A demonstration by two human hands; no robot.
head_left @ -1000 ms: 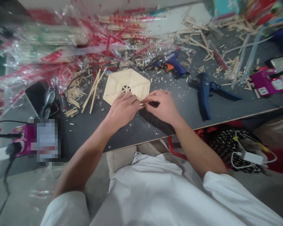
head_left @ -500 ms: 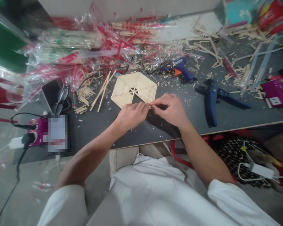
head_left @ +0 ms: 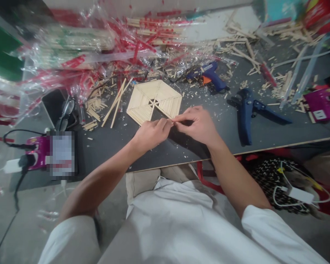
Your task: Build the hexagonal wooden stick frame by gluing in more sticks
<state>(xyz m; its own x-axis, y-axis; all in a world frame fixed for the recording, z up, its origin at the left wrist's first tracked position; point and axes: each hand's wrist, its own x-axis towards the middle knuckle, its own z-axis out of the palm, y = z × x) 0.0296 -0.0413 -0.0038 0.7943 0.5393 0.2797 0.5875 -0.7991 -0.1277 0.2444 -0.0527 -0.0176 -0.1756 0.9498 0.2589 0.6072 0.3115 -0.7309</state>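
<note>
A flat hexagon of pale wooden sticks (head_left: 143,96) lies on the dark table, its spokes meeting at a small central opening. A wedge on its near side shows dark table between two spokes. At that near edge my left hand (head_left: 155,132) is closed, fingers curled downward. My right hand (head_left: 196,124) meets it fingertip to fingertip, thumb and forefinger pinched together. Whatever lies between the fingertips is too small and covered to make out. Left of the hexagon rest a few long loose sticks (head_left: 116,102).
Beyond the hexagon sits a blue glue gun (head_left: 213,77). A blue hand cutter (head_left: 245,117) lies to the right. Plastic-wrapped stick bundles (head_left: 77,40) and offcuts (head_left: 95,108) crowd the back and left. Glasses (head_left: 66,110), a phone (head_left: 53,104) and a purple power strip (head_left: 38,150) are at left.
The view has shifted slightly, so the table's things sit a little further left and higher. Both hands keep their fingertips together at the hexagon's near edge, with hardly any other movement.
</note>
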